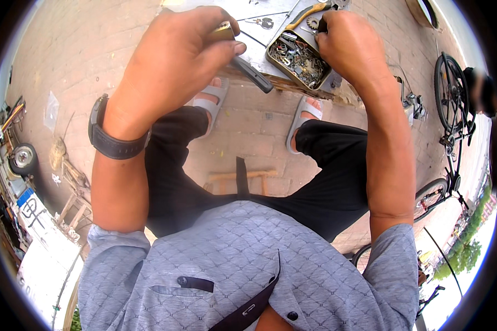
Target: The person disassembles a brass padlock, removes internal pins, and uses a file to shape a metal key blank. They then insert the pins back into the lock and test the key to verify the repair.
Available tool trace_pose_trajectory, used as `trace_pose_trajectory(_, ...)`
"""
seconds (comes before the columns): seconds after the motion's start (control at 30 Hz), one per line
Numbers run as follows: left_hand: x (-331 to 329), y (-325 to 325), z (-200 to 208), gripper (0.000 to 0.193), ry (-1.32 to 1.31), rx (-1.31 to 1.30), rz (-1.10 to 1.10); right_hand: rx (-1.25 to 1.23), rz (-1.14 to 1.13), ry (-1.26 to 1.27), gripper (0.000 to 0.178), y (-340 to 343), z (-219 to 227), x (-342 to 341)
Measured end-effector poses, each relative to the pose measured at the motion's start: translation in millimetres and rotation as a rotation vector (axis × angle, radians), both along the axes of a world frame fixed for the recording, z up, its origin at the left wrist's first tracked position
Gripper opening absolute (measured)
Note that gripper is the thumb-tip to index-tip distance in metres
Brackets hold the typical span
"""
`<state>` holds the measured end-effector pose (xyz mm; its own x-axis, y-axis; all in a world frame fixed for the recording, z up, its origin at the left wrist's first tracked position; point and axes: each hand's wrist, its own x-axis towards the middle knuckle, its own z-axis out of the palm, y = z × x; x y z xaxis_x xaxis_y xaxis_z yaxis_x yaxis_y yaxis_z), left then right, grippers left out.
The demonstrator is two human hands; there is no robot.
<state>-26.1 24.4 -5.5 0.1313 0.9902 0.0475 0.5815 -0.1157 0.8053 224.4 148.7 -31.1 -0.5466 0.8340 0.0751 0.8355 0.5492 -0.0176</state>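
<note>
My left hand (174, 58) is closed around a small brass block (222, 32), which looks like a lock cylinder. A dark grey bar (253, 75) sticks out below my left thumb toward the lower right; whether it joins the brass piece is hidden. My right hand (350, 47) is closed in a pinch at the right rim of an open metal tin (273, 57). What its fingertips hold, if anything, cannot be made out. Many small metal parts (302, 62) fill the tin, which stands at the near edge of a low worktable (251, 41).
On the table lie a few keys (266, 22), a yellow-handled tool (308, 13) and a small toothed wheel (313, 23). My sandalled feet are by the table's near edge. A bicycle (447, 94) stands at the right. A wheeled cart (23, 157) is at the left.
</note>
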Motion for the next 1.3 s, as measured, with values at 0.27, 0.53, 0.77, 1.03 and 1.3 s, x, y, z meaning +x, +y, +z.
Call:
trace_pose_trajectory(0.27,-0.6,0.1,3.0,0.016,0.044,-0.027,0.032,-0.042,-0.081,-0.043,0.016,-2.7,6.1,-6.3)
trace_pose_trajectory(0.53,-2.8,1.0,2.5,0.015,0.136,0.034,-0.026,-0.090,-0.070,-0.038,0.018,2.2,6.4,-3.3)
trace_pose_trajectory(0.77,-1.1,0.1,3.2,0.015,0.072,-0.039,0.012,-0.089,0.009,0.040,0.019,2.3,2.3,-2.1)
trace_pose_trajectory(1.03,5.0,-3.5,12.1,0.018,-0.062,-0.100,0.000,-0.173,0.049,0.246,0.018,-6.1,28.2,5.4)
trace_pose_trajectory(1.3,10.9,-4.1,11.7,0.023,-0.170,-0.058,-0.089,-0.497,0.261,0.745,0.011,-53.6,63.9,0.6)
